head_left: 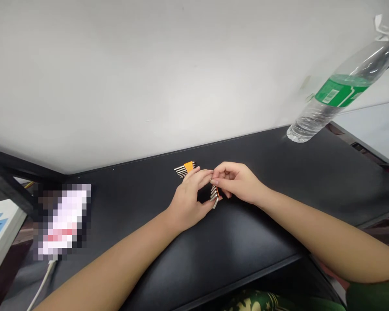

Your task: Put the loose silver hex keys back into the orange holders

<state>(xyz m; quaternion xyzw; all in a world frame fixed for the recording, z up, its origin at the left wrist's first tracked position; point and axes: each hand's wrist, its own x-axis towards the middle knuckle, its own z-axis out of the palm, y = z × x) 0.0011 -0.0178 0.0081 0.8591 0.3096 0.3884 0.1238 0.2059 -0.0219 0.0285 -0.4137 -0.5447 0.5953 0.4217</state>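
Note:
My left hand (192, 195) is closed round a hex key set (215, 193), its thumb low on the set and its fingers at the far end. Several bent silver keys stick out of this set in a row, with a strip of orange holder beside them. Thumb and forefinger of my right hand (235, 180) pinch a small silver hex key at the set's far end; most of that key is hidden. Just behind my left fingers, a second hex key set (188, 166) with an orange holder lies on the black tabletop (142, 190).
A clear bottle (330, 103) with a green label stands at the back right by the white wall (181, 77). At the left lie a blurred-out lit device (65, 220) with a white cable (43, 283) and a white power strip (1, 233). A black frame post (13, 185) rises there.

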